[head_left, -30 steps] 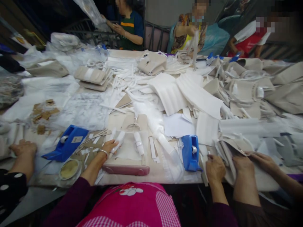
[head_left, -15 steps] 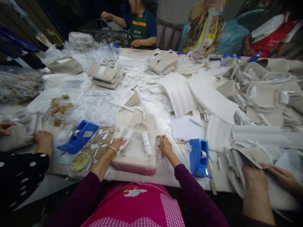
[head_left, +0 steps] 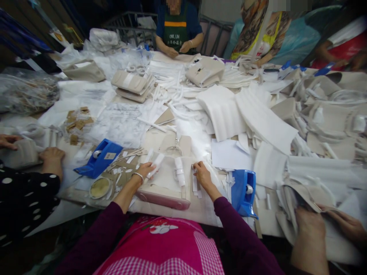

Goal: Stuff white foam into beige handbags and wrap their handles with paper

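Wide across the scene goes the worktable [head_left: 269, 221], and there's the beige handbag [head_left: 164, 177] lying on it, pink base toward the person! White foam sheets [head_left: 263, 116] sprawl beyond the bag to its right. One blue tape dispenser [head_left: 99, 164] sits left of the bag, a second blue dispenser [head_left: 239, 189] right of it. The left hand [head_left: 146, 170] grips the wrapped handle [head_left: 157, 162] on the bag's left! Just right of the bag, the right hand [head_left: 203, 173] bunches its fingertips over paper strips [head_left: 195, 186]; whether it's pinching one, I can't tell.

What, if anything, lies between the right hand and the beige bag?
Only thin, flat strips, which the right hand touches beside the bag; nothing upright visibly blocks the way.
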{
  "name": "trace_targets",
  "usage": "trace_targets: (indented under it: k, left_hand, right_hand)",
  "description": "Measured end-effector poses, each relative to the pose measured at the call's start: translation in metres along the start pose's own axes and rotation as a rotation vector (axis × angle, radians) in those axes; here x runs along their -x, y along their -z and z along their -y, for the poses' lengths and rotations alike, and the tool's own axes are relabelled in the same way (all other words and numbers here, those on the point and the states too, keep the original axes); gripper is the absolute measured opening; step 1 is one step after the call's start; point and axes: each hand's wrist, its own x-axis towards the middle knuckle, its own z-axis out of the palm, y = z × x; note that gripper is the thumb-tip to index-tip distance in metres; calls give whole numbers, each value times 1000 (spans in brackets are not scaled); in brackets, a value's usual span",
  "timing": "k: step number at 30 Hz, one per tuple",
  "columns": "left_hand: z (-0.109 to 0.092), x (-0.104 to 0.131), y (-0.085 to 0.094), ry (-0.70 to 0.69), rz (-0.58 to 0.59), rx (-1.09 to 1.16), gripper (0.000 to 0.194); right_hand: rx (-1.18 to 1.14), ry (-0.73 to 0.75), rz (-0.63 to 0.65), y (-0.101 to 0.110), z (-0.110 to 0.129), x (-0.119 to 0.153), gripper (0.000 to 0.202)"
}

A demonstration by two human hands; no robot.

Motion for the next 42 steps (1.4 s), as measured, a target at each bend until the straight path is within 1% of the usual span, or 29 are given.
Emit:
trace_targets:
  k: [3, 8, 10, 14, 17, 19, 21, 24, 26, 28, 30, 31, 32, 34, 35, 37, 38, 39, 40, 42]
  left_hand:
    - [-2, 2, 0, -2, 5, -3, 38]
    - [-3, 3, -1, 7, 12, 11, 37]
    - [-2, 2, 0, 6, 5, 9, 36]
    - [2, 0, 0, 9, -7, 21, 30]
    - [5, -1, 2, -4, 2, 28, 27]
    - [7, -1, 3, -18, 10, 25, 27]
    - [11, -3, 5, -31, 4, 28, 28]
    - [15, -5, 6, -32, -22, 27, 30]
    - [16, -5, 7, -17, -19, 31, 31]
    - [16, -3, 7, 12, -9, 48, 31]
    - [14, 0, 6, 45, -8, 65, 30]
    - [13, 1, 6, 59, -6, 71, 29]
    - [12, 3, 7, 69, -1, 77, 27]
    - [10, 5, 7, 77, 12, 90, 26]
    - [9, 5, 8, 72, 18, 102, 26]
    - [8, 6, 9, 53, 32, 136, 27]
    - [8, 7, 9, 43, 38, 154, 29]
    - [7, 7, 10, 35, 43, 170, 30]
    - [7, 7, 10, 30, 45, 181, 32]
    - [7, 5, 11, 34, 40, 187, 34]
  right_hand:
    - [-64, 19, 16, 1, -2, 0, 26]
    - [-131, 37, 50, 3, -3, -4, 33]
    - [-156, 32, 81, 4, -4, -7, 30]
    - [-207, -48, 127, 8, -4, -10, 13]
    - [-272, -118, 131, 16, -2, -6, 10]
    - [-343, -139, 159, 25, 1, -1, 12]
    - [-421, -139, 203, 40, 5, 6, 17]
    - [-690, -159, 234, 71, 16, 16, 24]
    - [-935, -157, 249, 94, 27, 25, 35]
    - [-1133, -103, 275, 113, 43, 32, 49]
    - [-1248, -46, 286, 121, 63, 37, 58]
    - [-1265, -43, 265, 121, 74, 37, 57]
    - [-1267, -56, 236, 117, 86, 37, 51]
    - [-1264, -132, 183, 100, 110, 36, 37]
    - [-1281, -180, 166, 90, 122, 35, 35]
    - [-1351, -267, 154, 67, 142, 33, 45]
    - [-1373, -304, 154, 56, 150, 32, 51]
    - [-1376, -334, 158, 46, 156, 32, 52]
    - [-1357, -359, 171, 37, 160, 31, 48]
    - [-1243, -405, 202, 23, 163, 29, 30]
